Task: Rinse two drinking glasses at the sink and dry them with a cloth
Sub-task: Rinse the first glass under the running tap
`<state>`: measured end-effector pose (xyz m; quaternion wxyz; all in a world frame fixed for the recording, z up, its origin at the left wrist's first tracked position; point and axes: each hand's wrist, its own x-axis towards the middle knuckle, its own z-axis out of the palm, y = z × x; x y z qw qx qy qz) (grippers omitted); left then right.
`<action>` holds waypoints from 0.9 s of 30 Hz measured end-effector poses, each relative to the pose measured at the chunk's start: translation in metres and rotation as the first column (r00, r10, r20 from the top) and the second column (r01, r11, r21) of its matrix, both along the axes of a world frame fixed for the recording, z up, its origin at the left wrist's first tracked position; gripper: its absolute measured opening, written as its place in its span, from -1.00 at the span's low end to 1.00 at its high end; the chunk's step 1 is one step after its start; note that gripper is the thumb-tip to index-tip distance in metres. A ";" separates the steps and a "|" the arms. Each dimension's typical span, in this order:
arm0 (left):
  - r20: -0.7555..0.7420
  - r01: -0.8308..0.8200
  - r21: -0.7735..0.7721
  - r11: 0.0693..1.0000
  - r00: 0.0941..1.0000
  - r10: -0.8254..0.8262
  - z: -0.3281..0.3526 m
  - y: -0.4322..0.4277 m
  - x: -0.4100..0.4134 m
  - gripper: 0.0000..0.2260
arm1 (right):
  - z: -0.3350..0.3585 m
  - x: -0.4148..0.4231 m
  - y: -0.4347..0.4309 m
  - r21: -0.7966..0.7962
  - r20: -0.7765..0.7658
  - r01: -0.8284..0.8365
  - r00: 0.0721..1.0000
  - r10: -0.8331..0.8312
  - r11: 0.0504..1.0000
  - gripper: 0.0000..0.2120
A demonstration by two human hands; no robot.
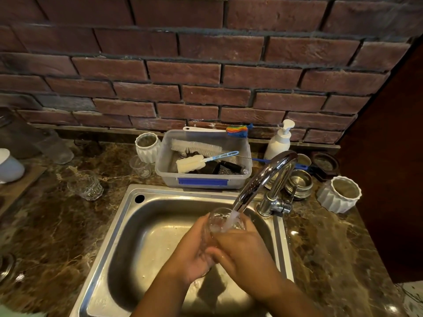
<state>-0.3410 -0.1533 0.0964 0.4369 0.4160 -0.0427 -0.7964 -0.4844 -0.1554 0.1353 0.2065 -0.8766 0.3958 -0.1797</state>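
Just below the frame's centre, over the sink, the left hand and right hand both wrap the glass under the tap stream; grip firmly against likely slipperiness and turn it slowly so water sweeps every wall.

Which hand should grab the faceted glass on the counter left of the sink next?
Left, probably. The left hand holds the wet glass under the tap from its left side, nearer the faceted glass on the counter; the right hand would have to cross over.
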 end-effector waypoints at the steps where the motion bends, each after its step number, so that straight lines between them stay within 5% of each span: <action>1: -0.122 0.030 0.051 0.998 0.992 -0.024 0.002 0.000 0.000 -0.70 | -0.002 -0.005 0.000 -0.102 -0.037 -0.056 0.998 0.052 0.993 -0.79; 5: -0.222 -0.059 0.106 0.993 0.972 0.082 0.009 -0.004 -0.014 -0.74 | -0.011 -0.008 -0.003 -0.255 0.221 0.051 0.975 0.007 0.966 -0.74; 7: -0.084 -0.176 0.059 0.983 0.980 0.181 0.010 -0.008 -0.019 -0.69 | -0.012 -0.003 -0.003 -0.051 0.317 0.245 0.923 -0.217 0.968 -0.79; 9: 0.298 -0.236 -0.087 0.968 0.921 0.251 0.011 -0.011 -0.021 -0.69 | -0.011 0.010 0.001 0.338 0.349 0.329 0.826 -0.442 0.882 -0.69; 11: 0.692 -0.106 -0.337 0.935 0.646 0.323 0.010 -0.009 -0.018 -0.77 | -0.013 0.019 0.001 0.715 0.414 0.197 0.653 -0.634 0.671 -0.69; 13: 0.844 0.225 -0.516 0.827 0.296 0.446 0.005 -0.004 -0.010 -0.79 | -0.019 0.020 -0.002 0.927 0.371 -0.122 0.435 -0.820 0.355 -0.78; 15: 0.831 0.538 -0.507 0.674 0.095 0.549 0.002 -0.001 -0.002 -0.76 | -0.023 0.018 0.000 0.881 0.277 -0.453 0.259 -0.925 0.137 -0.70; 17: 0.833 0.641 -0.441 0.628 0.033 0.552 -0.001 0.001 0.002 -0.75 | -0.029 0.018 0.002 0.827 0.251 -0.551 0.181 -0.951 0.113 -0.66; 20: 0.887 0.413 -0.461 0.785 0.190 0.421 0.001 0.004 -0.002 -0.81 | -0.026 0.024 0.002 0.929 0.341 -0.253 0.306 -0.889 0.270 -0.75; 22: 0.820 0.135 -0.389 0.911 0.501 0.276 -0.001 0.006 -0.007 -0.79 | -0.018 0.024 0.000 0.829 0.418 0.095 0.552 -0.722 0.552 -0.83; 25: 0.322 -0.084 -0.077 0.993 0.941 0.105 -0.005 0.008 -0.007 -0.67 | -0.010 0.017 -0.001 0.314 0.222 0.211 0.932 -0.287 0.926 -0.85; 27: -0.042 -0.070 0.105 0.992 0.996 0.075 -0.003 0.010 -0.004 -0.61 | -0.008 0.012 -0.002 0.022 0.020 0.058 0.998 -0.058 0.998 -0.79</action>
